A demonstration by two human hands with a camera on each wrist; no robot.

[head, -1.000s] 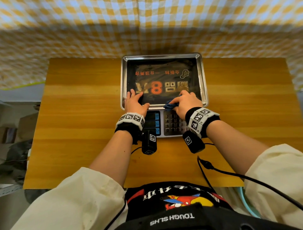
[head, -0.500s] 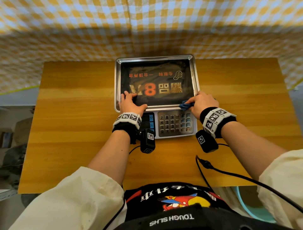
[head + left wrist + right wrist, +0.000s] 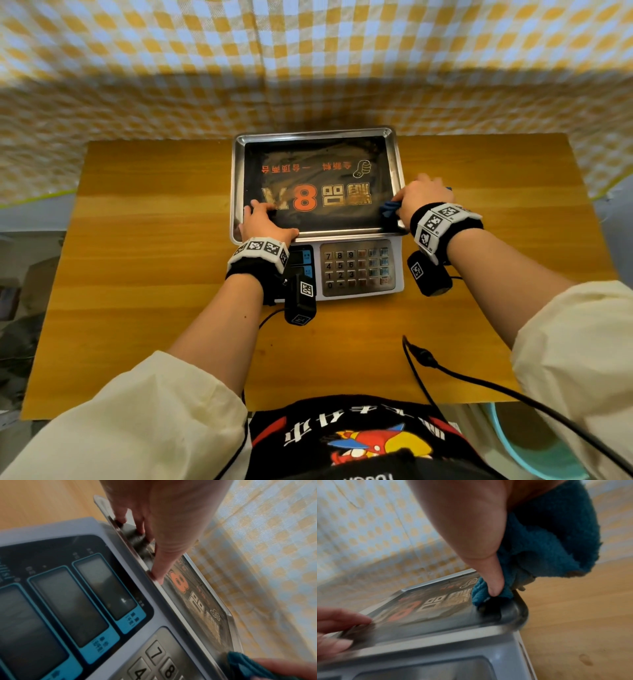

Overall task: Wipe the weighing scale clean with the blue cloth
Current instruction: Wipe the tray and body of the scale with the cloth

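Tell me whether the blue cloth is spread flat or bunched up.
Bunched up. The blue cloth sits wadded in folds inside the right hand, thumb pressing it onto the scale tray's near right corner.

Cream sleeves (image 3: 147, 418) are pushed up behind both hands, black wristbands (image 3: 445, 228) with white square-patterned tags are worn, black camera pods (image 3: 300, 298) hang beneath them, and cables (image 3: 479, 380) trail back.

You are facing a rectangular wooden table (image 3: 137, 274) with a warm honey-coloured grain, set against a hanging yellow-and-white checked cloth backdrop (image 3: 308, 61). Grey floor (image 3: 30, 219) shows past its left edge, and a light turquoise plastic basin (image 3: 534, 455) sits below its near right corner.
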